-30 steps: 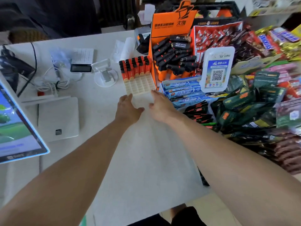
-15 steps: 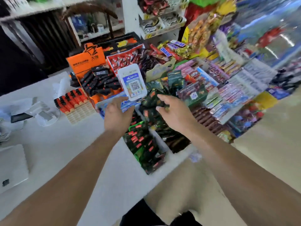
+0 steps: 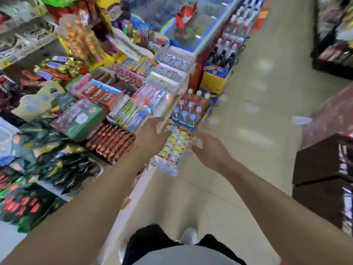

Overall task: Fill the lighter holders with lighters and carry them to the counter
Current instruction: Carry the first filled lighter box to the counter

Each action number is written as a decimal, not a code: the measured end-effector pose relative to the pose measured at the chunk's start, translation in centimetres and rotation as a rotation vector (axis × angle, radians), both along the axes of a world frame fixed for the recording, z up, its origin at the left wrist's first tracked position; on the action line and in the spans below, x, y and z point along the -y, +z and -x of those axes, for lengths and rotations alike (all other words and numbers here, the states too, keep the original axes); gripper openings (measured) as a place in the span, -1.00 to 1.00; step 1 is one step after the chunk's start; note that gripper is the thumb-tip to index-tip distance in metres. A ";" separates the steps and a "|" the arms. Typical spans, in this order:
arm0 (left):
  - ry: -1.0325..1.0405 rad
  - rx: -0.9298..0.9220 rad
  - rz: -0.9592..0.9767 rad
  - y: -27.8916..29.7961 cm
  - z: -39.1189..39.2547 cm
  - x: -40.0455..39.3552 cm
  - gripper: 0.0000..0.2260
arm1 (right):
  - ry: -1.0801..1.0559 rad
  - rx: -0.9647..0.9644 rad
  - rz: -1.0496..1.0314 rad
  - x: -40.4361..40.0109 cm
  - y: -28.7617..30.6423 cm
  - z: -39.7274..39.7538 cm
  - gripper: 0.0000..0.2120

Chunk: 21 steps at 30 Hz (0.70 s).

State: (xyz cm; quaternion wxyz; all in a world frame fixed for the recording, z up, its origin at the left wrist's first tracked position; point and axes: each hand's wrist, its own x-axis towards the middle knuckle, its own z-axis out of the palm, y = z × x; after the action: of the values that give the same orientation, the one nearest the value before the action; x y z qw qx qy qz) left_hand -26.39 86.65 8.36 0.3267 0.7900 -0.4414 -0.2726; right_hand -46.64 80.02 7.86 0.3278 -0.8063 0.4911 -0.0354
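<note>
Both hands, left hand [image 3: 150, 134] and right hand [image 3: 208, 148], reach out past the counter edge [image 3: 133, 190]; finger state blurred, cannot tell; no lighter holder in view; risk: knocking the pastel candy box [image 3: 174, 144] between them.

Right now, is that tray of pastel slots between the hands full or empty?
Looks full: the tray shows yellow, pink and green tops in nearly every slot. Blur hides whether they are lighters.
</note>
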 end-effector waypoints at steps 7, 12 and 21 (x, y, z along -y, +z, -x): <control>-0.288 0.040 -0.184 -4.3 10.2 5.5 -0.50 | -0.164 -0.136 -0.209 2.1 -5.3 13.3 -0.43; -0.426 0.009 -0.287 -8.4 14.3 7.4 -0.51 | -0.239 -0.177 -0.318 3.1 -7.8 19.2 -0.41; -0.442 -0.148 -0.391 -13.5 18.8 18.4 -0.50 | -0.164 -0.292 -0.366 17.7 -9.3 21.9 -0.36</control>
State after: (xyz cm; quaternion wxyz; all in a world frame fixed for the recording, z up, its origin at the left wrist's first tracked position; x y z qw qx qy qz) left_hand -45.16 68.29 -5.12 0.1324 0.7008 -0.5168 -0.4736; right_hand -68.54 62.29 -1.39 0.3898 -0.6874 0.5955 0.1445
